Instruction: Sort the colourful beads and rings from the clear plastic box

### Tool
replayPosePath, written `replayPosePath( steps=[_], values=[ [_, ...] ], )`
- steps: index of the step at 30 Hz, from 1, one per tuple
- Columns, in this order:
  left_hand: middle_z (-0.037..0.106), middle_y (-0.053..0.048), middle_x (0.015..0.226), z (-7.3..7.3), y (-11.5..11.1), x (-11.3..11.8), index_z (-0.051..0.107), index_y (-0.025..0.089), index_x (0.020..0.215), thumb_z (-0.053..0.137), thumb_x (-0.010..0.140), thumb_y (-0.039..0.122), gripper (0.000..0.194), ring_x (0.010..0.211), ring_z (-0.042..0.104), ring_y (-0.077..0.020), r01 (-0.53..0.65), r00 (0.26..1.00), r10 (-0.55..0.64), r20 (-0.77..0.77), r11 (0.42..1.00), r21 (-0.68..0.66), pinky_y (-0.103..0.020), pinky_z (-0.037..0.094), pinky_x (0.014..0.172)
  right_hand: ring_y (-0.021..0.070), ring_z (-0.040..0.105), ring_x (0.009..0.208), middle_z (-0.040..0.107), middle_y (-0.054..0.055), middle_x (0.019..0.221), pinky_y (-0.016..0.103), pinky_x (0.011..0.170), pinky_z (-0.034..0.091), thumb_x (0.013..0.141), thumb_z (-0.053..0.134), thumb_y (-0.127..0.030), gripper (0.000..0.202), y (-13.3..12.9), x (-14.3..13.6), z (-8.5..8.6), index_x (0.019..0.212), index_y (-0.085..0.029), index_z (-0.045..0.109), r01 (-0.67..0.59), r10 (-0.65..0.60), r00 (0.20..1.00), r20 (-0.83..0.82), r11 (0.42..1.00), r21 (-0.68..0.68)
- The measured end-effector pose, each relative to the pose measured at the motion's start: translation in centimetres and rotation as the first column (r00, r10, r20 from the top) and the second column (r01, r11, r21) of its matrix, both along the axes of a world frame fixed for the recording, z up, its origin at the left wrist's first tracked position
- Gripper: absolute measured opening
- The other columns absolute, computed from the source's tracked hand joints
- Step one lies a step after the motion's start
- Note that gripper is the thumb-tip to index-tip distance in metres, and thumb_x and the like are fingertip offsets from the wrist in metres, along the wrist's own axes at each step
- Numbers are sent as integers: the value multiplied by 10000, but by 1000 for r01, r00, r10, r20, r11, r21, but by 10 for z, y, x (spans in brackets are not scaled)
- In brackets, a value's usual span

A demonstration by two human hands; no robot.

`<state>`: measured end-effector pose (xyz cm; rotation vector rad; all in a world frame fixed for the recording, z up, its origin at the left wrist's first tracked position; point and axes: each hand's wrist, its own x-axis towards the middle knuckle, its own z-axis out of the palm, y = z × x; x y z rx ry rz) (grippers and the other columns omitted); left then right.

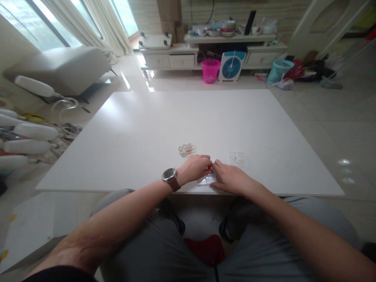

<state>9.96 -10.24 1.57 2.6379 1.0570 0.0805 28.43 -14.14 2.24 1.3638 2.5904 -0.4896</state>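
A small clear plastic box (206,180) lies near the front edge of the white table (188,113). Small red, orange and blue pieces (210,171) show in its far part, partly hidden by my fingers. My right hand (232,178) grips the box from the right, thumb at the near side and fingers at the far side. Over the box's far left side, my left hand (195,167) has its fingers curled together; what they hold is hidden. Just beyond that hand lies a loose pile of coloured rubber bands (188,149). A clear flat plastic piece (238,159) rests right of the hands.
The table's front edge runs close to my lap. White padded objects (37,132) stand beyond its left side. Across the floor are a pink basket (210,71), a blue fan (231,67) and a low cabinet (182,60).
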Motion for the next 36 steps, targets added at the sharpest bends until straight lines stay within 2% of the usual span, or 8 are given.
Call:
replayPosePath(
  steps=[12, 16, 20, 23, 27, 31, 36],
  values=[
    [638, -55, 912, 0, 8, -7, 666, 178, 882, 516, 898, 311, 201, 708, 596, -152, 55, 998, -55, 6, 998, -6, -281, 388, 589, 262, 638, 926, 567, 114, 1147, 352, 750, 476, 860, 617, -436, 411, 0, 0, 0, 1160, -184, 493, -5, 5, 1000, -7, 1000, 4],
    [649, -40, 915, 8, 14, -12, 664, 188, 863, 528, 859, 267, 158, 721, 583, -144, 48, 998, -46, 49, 998, -43, -269, 388, 614, 265, 641, 927, 565, 116, 1152, 349, 744, 471, 858, 618, -442, 426, 0, -1, 1, 1173, -180, 500, -10, 10, 1000, 9, 1000, 9],
    [663, -29, 815, 19, 25, -26, 669, 180, 779, 548, 786, 199, 122, 721, 574, -142, 54, 997, -49, 55, 995, -89, -260, 405, 666, 263, 640, 919, 558, 118, 1157, 343, 732, 466, 861, 610, -463, 454, 0, -1, 0, 1201, -187, 490, -9, 9, 1000, 22, 1000, 10],
    [667, -23, 719, 24, 35, -43, 694, 173, 739, 571, 745, 196, 125, 649, 553, -131, 33, 999, -36, -15, 987, -155, -254, 400, 631, 258, 637, 901, 558, 116, 1138, 340, 720, 463, 862, 607, -463, 458, 0, 0, -1, 1205, -186, 484, -19, 18, 999, 31, 1000, 20],
    [648, -2, 613, 21, 44, -59, 716, 179, 673, 631, 653, 177, 88, 534, 498, -113, -14, 986, -28, -166, 968, -251, -248, 365, 546, 254, 630, 900, 553, 115, 1143, 333, 723, 462, 866, 602, -453, 441, 1, 0, -3, 1194, -182, 484, -42, 41, 999, 31, 999, 35],
    [643, 4, 581, 19, 44, -62, 739, 190, 678, 660, 622, 174, 98, 514, 496, -116, -53, 962, -28, -271, 957, -287, -248, 351, 522, 240, 629, 888, 544, 118, 1163, 318, 711, 458, 868, 600, -449, 444, 1, 0, -2, 1201, -182, 475, -43, 42, 998, 40, 999, 25],
    [694, -19, 678, 17, 45, -60, 765, 190, 745, 657, 635, 175, 155, 550, 531, -129, -97, 941, -5, -338, 954, -283, -248, 357, 519, 233, 626, 872, 543, 119, 1167, 310, 700, 451, 877, 588, -441, 427, 0, 0, -2, 1196, -182, 475, -45, 43, 998, 41, 998, 35]
  ],
)
